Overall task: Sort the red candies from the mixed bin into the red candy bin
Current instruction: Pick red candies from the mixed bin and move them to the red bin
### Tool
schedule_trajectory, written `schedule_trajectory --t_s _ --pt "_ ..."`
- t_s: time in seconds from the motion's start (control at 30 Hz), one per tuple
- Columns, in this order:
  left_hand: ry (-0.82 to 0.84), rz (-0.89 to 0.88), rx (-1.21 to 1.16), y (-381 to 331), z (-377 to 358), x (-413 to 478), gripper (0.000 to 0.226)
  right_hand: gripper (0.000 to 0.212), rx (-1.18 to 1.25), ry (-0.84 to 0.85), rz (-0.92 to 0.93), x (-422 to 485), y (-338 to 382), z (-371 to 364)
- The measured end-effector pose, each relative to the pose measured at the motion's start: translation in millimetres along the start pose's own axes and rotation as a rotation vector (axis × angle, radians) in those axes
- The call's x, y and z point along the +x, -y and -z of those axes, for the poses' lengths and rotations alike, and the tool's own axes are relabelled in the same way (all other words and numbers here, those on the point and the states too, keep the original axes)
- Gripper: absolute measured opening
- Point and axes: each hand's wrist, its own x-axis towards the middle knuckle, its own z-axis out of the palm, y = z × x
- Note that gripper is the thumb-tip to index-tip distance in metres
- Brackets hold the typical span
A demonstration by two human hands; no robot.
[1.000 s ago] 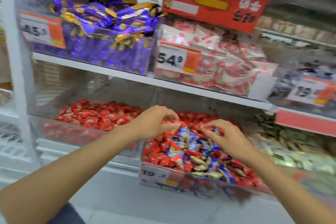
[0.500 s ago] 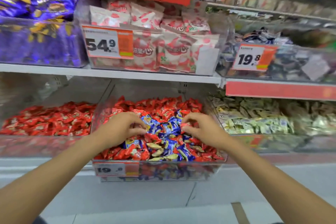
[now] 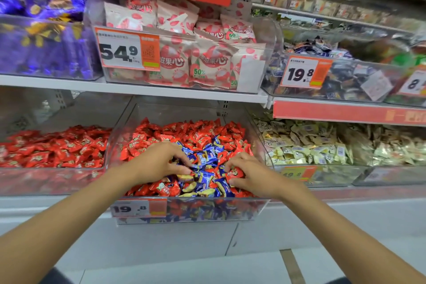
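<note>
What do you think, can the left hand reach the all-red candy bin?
Probably yes. The left hand is in the mixed bin, and the red candy bin sits right beside it, open-topped; only a clear wall between.

I am reading "54.9" on the orange-and-white price tag (image 3: 126,50) of the clear upper bin (image 3: 272,37), whose pink-and-white packets (image 3: 212,64) are showing "50%" and "滋果心". The orange-and-white tag (image 3: 304,71) on the neighbouring clear bin of dark sweets (image 3: 345,85) is showing "19.8". I am seeing "19.8" again on the tag (image 3: 136,208) fronting the clear bin of mixed red and blue candies (image 3: 219,212).
</note>
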Motion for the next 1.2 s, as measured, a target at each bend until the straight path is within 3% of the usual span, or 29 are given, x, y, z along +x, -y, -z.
schedule_trajectory --t_s 0.07,0.17,0.33,0.4,0.47,0.53,0.63,0.7,0.77,0.87,1.0,1.13,1.2 --pt "-0.115 0.014 -0.082 1 4 1 0.008 0.017 0.111 -0.060 0.010 1 0 0" --pt "-0.203 0.052 -0.147 0 8 -1 0.008 0.017 0.243 -0.188 0.034 1 0 7" --pt "0.044 0.059 -0.110 1 5 -5 0.022 0.010 0.535 -0.280 -0.011 1 5 20" --pt "-0.017 0.046 -0.130 2 4 -4 0.006 0.010 0.659 -0.287 -0.019 1 7 23" --pt "-0.114 0.031 -0.178 -1 7 -3 0.008 0.010 0.709 -0.308 -0.002 -1 9 26" --pt "-0.125 0.035 -0.243 -4 10 -3 0.008 0.018 0.702 -0.332 0.010 -2 11 30" --pt "0.040 0.069 -0.185 -8 9 -6 0.036 0.031 0.579 -0.337 -0.043 -2 11 34" --pt "0.107 0.068 -0.110 -10 6 -6 0.036 0.032 0.595 -0.321 -0.098 -1 10 32" --pt "0.068 0.071 -0.138 -10 7 -5 0.029 0.027 0.647 -0.314 -0.131 0 12 30" --pt "-0.048 0.086 -0.200 -6 13 4 0.036 0.014 0.505 -0.355 -0.076 8 13 30" --pt "-0.193 0.096 -0.059 0 16 35 0.036 0.016 0.379 -0.356 -0.082 32 10 29" --pt "-0.041 0.205 0.062 10 4 88 0.082 0.016 0.347 -0.394 -0.168 53 9 29" --pt "0.070 0.222 0.095 14 -8 108 0.095 0.017 0.360 -0.418 -0.176 59 9 30"
